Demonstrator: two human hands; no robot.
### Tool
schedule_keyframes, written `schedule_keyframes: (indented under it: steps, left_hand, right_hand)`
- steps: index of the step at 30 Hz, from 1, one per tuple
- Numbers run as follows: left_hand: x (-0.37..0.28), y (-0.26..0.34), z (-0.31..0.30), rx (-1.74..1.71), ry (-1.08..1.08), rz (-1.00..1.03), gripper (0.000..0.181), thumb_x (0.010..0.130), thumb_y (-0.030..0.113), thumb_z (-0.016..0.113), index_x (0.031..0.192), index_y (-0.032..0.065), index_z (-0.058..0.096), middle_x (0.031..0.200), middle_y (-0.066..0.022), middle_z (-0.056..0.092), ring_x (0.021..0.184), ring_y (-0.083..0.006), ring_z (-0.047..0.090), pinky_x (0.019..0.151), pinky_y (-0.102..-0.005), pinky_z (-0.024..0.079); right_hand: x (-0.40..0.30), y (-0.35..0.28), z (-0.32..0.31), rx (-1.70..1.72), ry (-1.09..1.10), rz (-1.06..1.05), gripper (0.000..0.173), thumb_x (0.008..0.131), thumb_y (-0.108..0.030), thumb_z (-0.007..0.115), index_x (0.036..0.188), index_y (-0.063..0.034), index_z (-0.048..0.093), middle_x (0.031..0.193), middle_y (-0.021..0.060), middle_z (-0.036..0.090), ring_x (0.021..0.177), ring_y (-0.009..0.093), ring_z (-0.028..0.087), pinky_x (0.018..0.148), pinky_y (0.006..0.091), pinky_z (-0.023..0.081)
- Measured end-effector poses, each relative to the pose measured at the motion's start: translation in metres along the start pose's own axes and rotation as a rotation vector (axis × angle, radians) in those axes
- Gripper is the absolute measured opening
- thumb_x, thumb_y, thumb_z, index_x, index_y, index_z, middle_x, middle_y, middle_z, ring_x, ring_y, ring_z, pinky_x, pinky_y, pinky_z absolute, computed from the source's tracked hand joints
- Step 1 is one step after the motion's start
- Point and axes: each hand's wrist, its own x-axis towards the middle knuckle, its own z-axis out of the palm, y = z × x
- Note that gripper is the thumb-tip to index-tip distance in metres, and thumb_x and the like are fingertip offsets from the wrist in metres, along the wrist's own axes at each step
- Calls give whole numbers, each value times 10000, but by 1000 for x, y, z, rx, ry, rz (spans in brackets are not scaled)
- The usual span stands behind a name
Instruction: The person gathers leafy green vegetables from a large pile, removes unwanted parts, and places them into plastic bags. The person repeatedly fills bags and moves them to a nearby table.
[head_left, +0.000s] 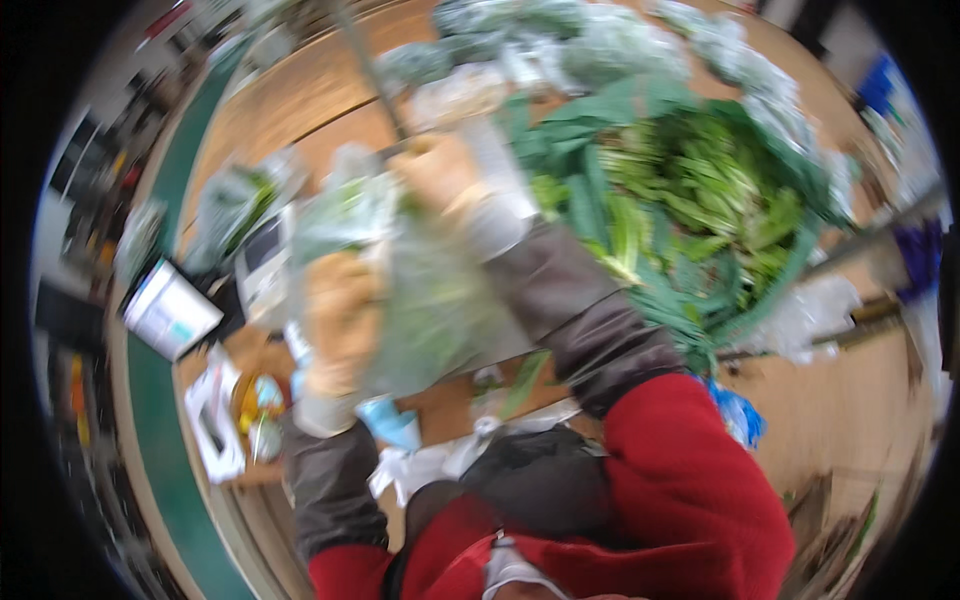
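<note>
My left hand (341, 322), in a pale glove, is closed on one side of the mouth of a clear plastic bag of green vegetables (442, 307). At the bag's upper right, my right hand (439, 169), gloved too, grips its other side with curled fingers. Both hands and the bag are blurred by motion. Beneath the bag lies a flat metal surface (506, 161). On the right, leafy greens with pale stems (705, 180) lie in an open green woven sack (795, 259).
Filled plastic bags of greens (630, 49) line the worktable's far side. Another bagged bunch (244, 202) lies at left, near a white device (262, 262) and a tilted screen (172, 309). A metal pole (367, 67) rises beyond my hands. A yellow tape roll (259, 401) sits at lower left.
</note>
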Motion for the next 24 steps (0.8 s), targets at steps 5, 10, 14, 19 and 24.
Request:
schedule_keyframes:
  steps: [5, 10, 14, 19, 24]
  left_hand:
    - [-77, -19, -21, 20, 179, -349, 370, 713, -58, 493, 990, 95, 683, 1192, -116, 598, 1169, -311, 505, 1031, -400, 339]
    - [-223, -106, -48, -533, 787, -1083, 293, 881, -4, 506, 1160, 14, 595, 1175, -99, 605, 1089, -159, 546, 932, -305, 433]
    - [-298, -213, -10, -794, 652, -1160, 622, 835, 83, 647, 1375, 17, 347, 1384, -151, 428, 1250, -227, 431, 1011, -331, 379]
    - [-318, -291, 29, -1168, 272, -1343, 436, 759, 86, 683, 1173, 8, 571, 1028, -83, 632, 896, -169, 590, 777, -293, 481]
    - [-316, -300, 30, -1272, 383, -1243, 298, 781, -16, 604, 1078, -1, 614, 957, -50, 642, 871, -143, 597, 782, -269, 480]
  right_hand:
    - [-9, -30, -30, 346, -525, 222, 375, 868, -150, 561, 1205, 14, 557, 884, 92, 665, 744, 122, 617, 612, 233, 461]
    - [-117, -60, -5, 557, -429, -18, 387, 870, -99, 569, 1228, 42, 522, 1024, 127, 659, 870, 175, 628, 784, 277, 484]
    - [-199, -50, 154, 573, -828, 268, 223, 884, -63, 577, 1083, 18, 639, 1009, 89, 661, 925, 153, 603, 839, 278, 464]
    - [-164, 24, 339, -54, -252, 55, 266, 826, -132, 651, 1074, -35, 649, 1061, 121, 642, 1016, 253, 594, 893, 353, 451]
    - [-117, 79, 392, -681, -359, -346, 248, 736, -168, 685, 969, -84, 676, 970, 98, 635, 958, 292, 576, 827, 410, 447]
